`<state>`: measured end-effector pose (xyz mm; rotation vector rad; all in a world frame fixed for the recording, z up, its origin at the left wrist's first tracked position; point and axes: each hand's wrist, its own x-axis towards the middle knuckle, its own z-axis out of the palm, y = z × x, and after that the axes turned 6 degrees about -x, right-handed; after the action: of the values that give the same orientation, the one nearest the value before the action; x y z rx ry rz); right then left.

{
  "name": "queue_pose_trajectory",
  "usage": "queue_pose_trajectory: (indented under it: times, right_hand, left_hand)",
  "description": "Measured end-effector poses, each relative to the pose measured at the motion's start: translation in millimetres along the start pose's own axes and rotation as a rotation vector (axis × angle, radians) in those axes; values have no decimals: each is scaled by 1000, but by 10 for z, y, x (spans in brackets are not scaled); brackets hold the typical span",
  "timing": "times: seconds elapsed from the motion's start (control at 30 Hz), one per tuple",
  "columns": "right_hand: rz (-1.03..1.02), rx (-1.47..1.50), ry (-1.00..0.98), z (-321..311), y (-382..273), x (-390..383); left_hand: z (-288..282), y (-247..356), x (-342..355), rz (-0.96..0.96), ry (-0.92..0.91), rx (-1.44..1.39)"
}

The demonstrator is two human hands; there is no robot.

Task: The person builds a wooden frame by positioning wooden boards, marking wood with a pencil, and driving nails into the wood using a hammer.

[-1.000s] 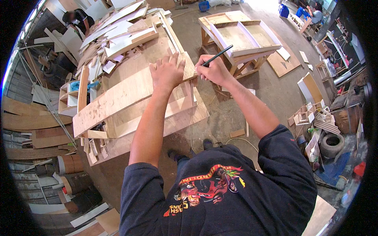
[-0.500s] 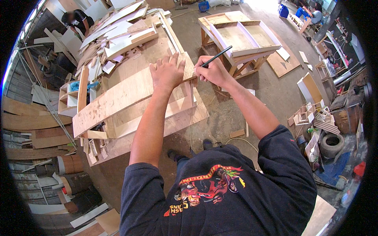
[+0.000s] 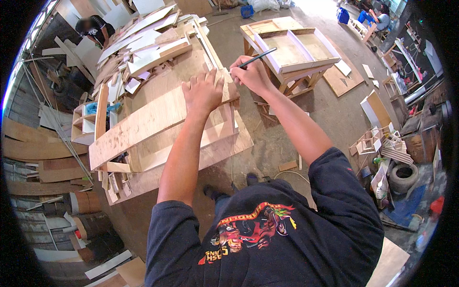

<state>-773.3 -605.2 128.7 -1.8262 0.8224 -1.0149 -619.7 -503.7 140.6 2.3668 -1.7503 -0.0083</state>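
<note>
1. At nine o'clock, curved plywood sheets (image 3: 33, 148) lie stacked at the rim, with a small open box (image 3: 83, 125) just beside them.
2. Toward eleven o'clock, a scrap pile (image 3: 143, 43) of white and bare offcuts covers the far end of the bench (image 3: 224, 148); another person (image 3: 93, 29) stands beyond it.
3. A long plank (image 3: 143, 124) lies slantwise across a shallow wooden frame (image 3: 210, 136) on the bench, running from eight o'clock up toward twelve.
4. The left hand (image 3: 203, 93) lies open, palm down, fingers spread, pressing flat on the upper end of the plank.
5. The right hand (image 3: 251, 74), just right of the left at twelve o'clock, is closed around a pencil (image 3: 256, 57); the tip meets the plank's end, the shaft tilting up and to the right.
6. At one o'clock, a tray (image 3: 296, 48) with white edges rests on a wooden stand (image 3: 287, 81).
7. Farther right, at two o'clock, flat boards (image 3: 342, 79) lie on the concrete floor (image 3: 334, 115).
8. At four o'clock, a tyre (image 3: 404, 174) lies among clutter.
</note>
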Motion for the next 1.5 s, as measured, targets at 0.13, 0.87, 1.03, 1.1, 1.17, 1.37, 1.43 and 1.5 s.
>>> queue_pose_trajectory:
  times: [0.13, 0.87, 1.03, 1.1, 1.17, 1.37, 1.43, 1.5]
  right_hand:
    - [-24, -157, 49, 141, 117, 171]
    - [-160, -363, 72, 221, 259, 300]
    - [-117, -235, 51, 207, 249, 289]
    - [-130, -250, 61, 199, 266, 304]
    - [-126, -320, 52, 184, 220, 300]
    - [-39, -203, 60, 187, 181, 270]
    - [-41, -203, 58, 177, 206, 268]
    - [-42, -202, 56, 193, 225, 269]
  left_hand:
    - [20, -15, 3, 13, 10, -3]
    - [70, -48, -11, 40, 71, -21]
    - [34, -17, -14, 38, 66, -10]
    - [24, -5, -16, 34, 58, -20]
    - [40, -11, -17, 34, 52, -13]
    - [-30, 12, -30, 10, 22, -31]
    - [-51, 45, -42, 1, 15, -41]
    - [-50, 41, -50, -10, 7, -50]
